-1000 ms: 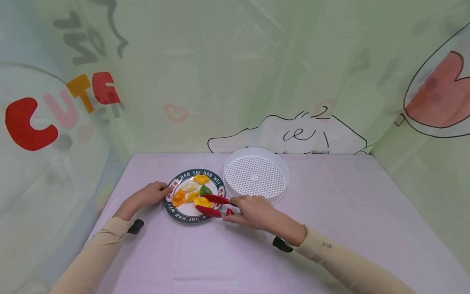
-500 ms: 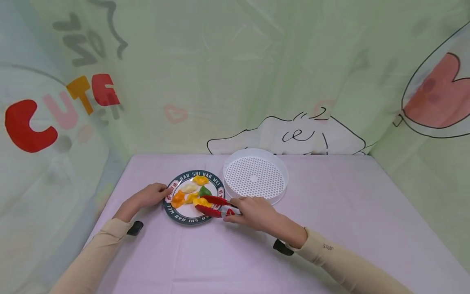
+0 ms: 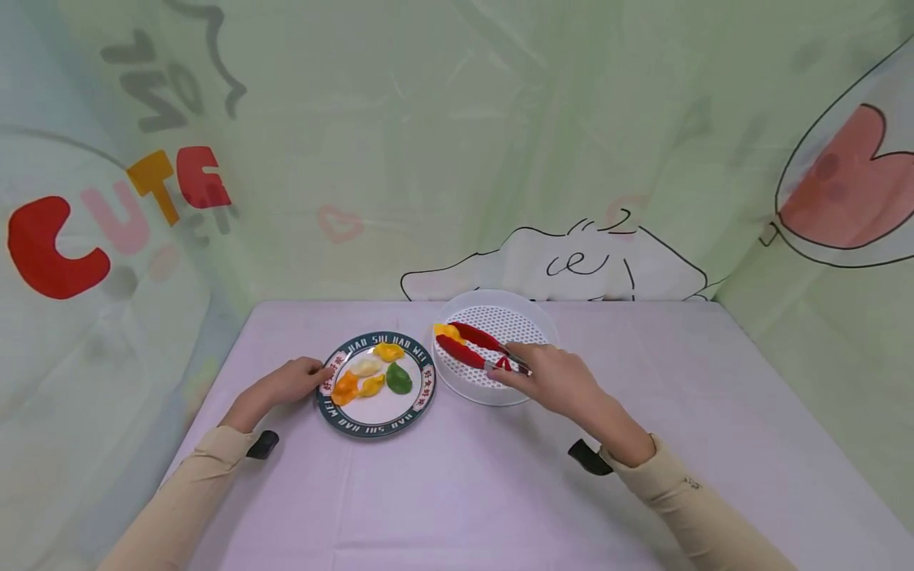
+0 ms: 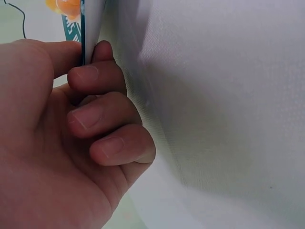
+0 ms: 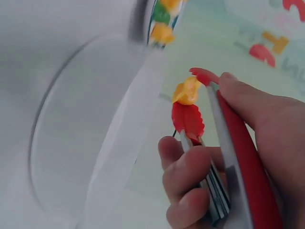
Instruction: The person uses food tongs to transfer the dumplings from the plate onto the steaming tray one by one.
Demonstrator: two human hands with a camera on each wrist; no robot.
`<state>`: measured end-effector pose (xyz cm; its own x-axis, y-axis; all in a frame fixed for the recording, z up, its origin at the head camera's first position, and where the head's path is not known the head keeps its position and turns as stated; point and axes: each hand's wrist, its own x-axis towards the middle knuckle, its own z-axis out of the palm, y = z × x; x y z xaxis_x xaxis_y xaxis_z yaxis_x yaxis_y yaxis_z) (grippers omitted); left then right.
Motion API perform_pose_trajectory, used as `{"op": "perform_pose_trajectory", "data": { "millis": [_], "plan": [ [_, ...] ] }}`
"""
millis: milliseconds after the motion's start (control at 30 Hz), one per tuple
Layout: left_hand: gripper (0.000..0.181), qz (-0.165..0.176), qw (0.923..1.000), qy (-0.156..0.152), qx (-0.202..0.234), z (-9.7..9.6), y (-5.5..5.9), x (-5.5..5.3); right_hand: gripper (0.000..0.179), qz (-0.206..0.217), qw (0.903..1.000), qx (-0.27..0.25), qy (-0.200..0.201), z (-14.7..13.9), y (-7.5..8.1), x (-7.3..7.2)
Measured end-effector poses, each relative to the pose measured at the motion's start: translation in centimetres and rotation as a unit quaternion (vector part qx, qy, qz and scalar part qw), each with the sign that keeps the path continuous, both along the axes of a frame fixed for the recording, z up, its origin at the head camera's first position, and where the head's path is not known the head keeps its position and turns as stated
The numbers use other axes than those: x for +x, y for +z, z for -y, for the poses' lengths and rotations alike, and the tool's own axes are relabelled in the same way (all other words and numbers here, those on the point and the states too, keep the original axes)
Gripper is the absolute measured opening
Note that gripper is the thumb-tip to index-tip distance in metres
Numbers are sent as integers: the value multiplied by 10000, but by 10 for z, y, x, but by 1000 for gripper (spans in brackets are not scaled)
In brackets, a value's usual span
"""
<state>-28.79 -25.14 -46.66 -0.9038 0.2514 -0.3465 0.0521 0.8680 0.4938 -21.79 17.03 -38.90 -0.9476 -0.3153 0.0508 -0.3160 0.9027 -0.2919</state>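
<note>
My left hand (image 3: 296,379) pinches the left rim of a round plate (image 3: 371,430) with a dark green lettered border; the left wrist view shows the thumb and index finger on either side of its edge (image 4: 83,33). My right hand (image 3: 553,381) grips red-tipped metal tongs (image 3: 460,351). Between the tong tips sits a yellow toy-like dumpling (image 3: 446,331), above the left part of a white perforated round tray (image 3: 493,394). On the plate lie a green dumpling (image 3: 398,378), an orange one (image 3: 345,388), a white one (image 3: 366,366) and two yellow ones.
The tray stands right beside the plate, near the back edge of a table with a pale lilac cloth (image 3: 428,492). Printed curtains (image 3: 343,159) hang behind and on both sides.
The right hand has carried the tongs and a yellow dumpling from the plate, up and right to over the white tray. The green dumpling now shows fully. The left hand stays at the plate rim.
</note>
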Motion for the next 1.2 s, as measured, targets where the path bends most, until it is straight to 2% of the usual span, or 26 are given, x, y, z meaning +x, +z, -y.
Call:
{"op": "perform_pose_trajectory", "data": {
  "millis": [167, 333, 500, 767, 1033, 1200],
  "plan": [
    [42, 65, 10000, 24, 14, -1, 1, 0, 65, 208, 9986, 252, -422, -27, -9, -16],
    [42, 100, 9999, 34, 34, -1, -1, 0, 67, 591, 9950, 416, -695, -39, -21, -21],
    [41, 93, 9999, 39, 44, -1, 0, 1, 68, 744, 9922, 521, -854, -40, -23, -21],
    [42, 111, 9999, 83, 81, -1, 0, 0, 72, 698, 9915, 570, -943, -39, -20, -21],
    [42, 121, 9999, 66, 54, -1, 0, 1, 92, 542, 9909, 372, -1177, -37, -14, -17],
    [42, 116, 9999, 66, 72, -1, -1, 0, 105, 418, 9927, 2, -1132, -20, -8, -5]
  ]
}}
